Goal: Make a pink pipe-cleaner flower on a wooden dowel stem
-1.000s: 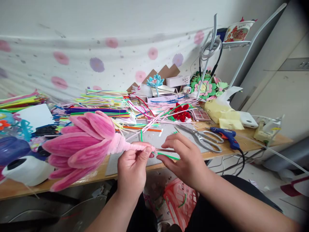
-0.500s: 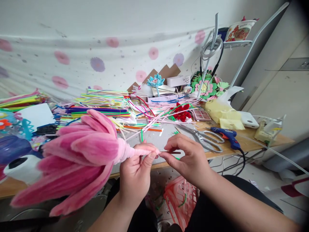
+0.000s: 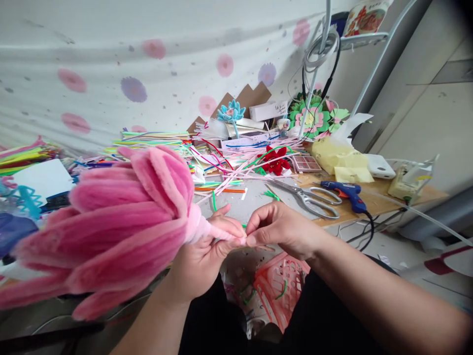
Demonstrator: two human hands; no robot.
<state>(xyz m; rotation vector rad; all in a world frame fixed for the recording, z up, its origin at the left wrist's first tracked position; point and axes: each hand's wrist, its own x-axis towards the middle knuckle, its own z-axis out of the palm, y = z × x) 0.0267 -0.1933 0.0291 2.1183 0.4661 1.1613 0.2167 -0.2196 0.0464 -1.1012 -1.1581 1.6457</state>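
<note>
A large pink pipe-cleaner flower (image 3: pixel 129 222) lies sideways at the left, its long fuzzy petals pointing left. My left hand (image 3: pixel 199 271) is closed around its stem (image 3: pixel 220 233), which is wrapped in pale pink fuzzy strip just below the bloom. My right hand (image 3: pixel 281 229) pinches the stem where the pink wrapping ends, thumb and forefinger pressed together right beside my left fingertips. Past that pinch, a thin brownish end of the stem (image 3: pixel 266 248) shows under my right fingers. Exactly what lies between the right fingertips is hidden.
Scissors (image 3: pixel 308 199) and a blue glue gun (image 3: pixel 345 192) lie on the table to the right. Behind are bundles of coloured pipe cleaners (image 3: pixel 155 138), a red flower (image 3: pixel 274 160) and a blue flower (image 3: pixel 231 112). Below stands a pink basket (image 3: pixel 271 291).
The flower has turned and come a little closer. My right fingers have shifted from the bare brown stem to the end of the pink wrapping. The view has tilted slightly down.
</note>
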